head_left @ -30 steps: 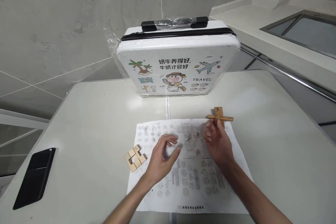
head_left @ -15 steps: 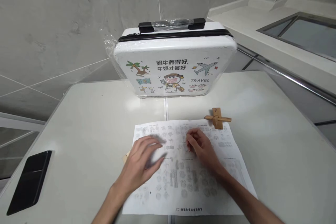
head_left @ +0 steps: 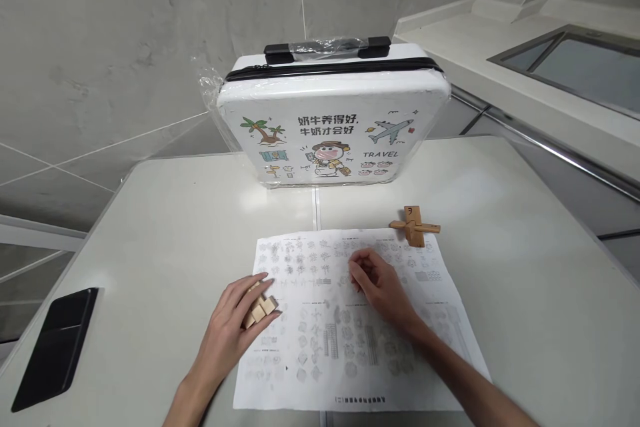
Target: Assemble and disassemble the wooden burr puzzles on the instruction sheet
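Observation:
At the left side of the printed sheet [head_left: 360,383], my left hand [head_left: 225,327] has its thumb and fingers around a pale wooden block puzzle [head_left: 260,310]. The palm and fingers hide part of the puzzle. My right hand [head_left: 379,285] rests on the upper middle of the sheet, its fingers curled in, with nothing visible in them. Beyond it, over the sheet's far right edge, lies a darker brown wooden interlocking puzzle [head_left: 414,227] made of crossed pieces. Small diagrams cover the sheet, and its text appears upside down.
A white suitcase [head_left: 330,100] with cartoon prints and clear plastic wrap stands at the back of the pale table [head_left: 165,233]. On the left lies a black phone-like device [head_left: 57,347]. Behind are a grey wall and, at right, a counter [head_left: 460,37].
My left hand has moved left and toward me, from hovering over the sheet to closing around the pale wooden puzzle. My right hand has hardly shifted.

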Demonstrator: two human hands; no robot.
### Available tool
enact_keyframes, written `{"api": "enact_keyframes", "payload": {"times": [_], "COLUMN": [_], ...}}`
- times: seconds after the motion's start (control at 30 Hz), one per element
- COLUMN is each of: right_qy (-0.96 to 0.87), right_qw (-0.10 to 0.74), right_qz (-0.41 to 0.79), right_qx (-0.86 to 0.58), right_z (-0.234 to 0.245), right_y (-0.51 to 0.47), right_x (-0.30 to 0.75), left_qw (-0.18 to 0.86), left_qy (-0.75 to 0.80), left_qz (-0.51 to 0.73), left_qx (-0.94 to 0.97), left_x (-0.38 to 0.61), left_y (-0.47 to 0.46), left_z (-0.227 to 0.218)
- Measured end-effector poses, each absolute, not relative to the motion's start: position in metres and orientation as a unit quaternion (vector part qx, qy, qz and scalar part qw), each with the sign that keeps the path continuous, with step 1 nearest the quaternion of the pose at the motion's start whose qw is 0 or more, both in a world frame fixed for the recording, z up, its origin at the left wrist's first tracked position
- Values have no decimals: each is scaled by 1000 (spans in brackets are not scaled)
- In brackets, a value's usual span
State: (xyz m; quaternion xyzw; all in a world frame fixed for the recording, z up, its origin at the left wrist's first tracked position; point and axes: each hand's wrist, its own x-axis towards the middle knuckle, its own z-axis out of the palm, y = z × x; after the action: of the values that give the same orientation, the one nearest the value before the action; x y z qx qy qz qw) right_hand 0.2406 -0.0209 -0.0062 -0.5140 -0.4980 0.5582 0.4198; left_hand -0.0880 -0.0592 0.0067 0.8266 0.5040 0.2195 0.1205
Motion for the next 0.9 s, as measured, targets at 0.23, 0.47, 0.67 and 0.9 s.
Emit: {"api": "enact_keyframes", "payload": {"times": [0.23, 0.47, 0.67, 0.9], "right_qy": [-507, -499, -508, -513], "right_qw": [410, 410, 402, 401], "right_qz": [556, 567, 562, 558], "right_qx": [-516, -512, -514, -514], "right_z": [-3, -1, 0, -2], "right_y": [-20, -19, -19, -19], "right_x": [241, 242, 242, 242], "left_qw": [155, 146, 100, 115], "left_qy": [469, 456, 491, 503], "left_qz": [261, 257, 237, 232], "left_qx": [830, 839, 832, 824], "left_x": [-71, -65, -76, -85], "left_y": [-41, -31, -43, -45], "left_z": [13, 14, 6, 3]}}
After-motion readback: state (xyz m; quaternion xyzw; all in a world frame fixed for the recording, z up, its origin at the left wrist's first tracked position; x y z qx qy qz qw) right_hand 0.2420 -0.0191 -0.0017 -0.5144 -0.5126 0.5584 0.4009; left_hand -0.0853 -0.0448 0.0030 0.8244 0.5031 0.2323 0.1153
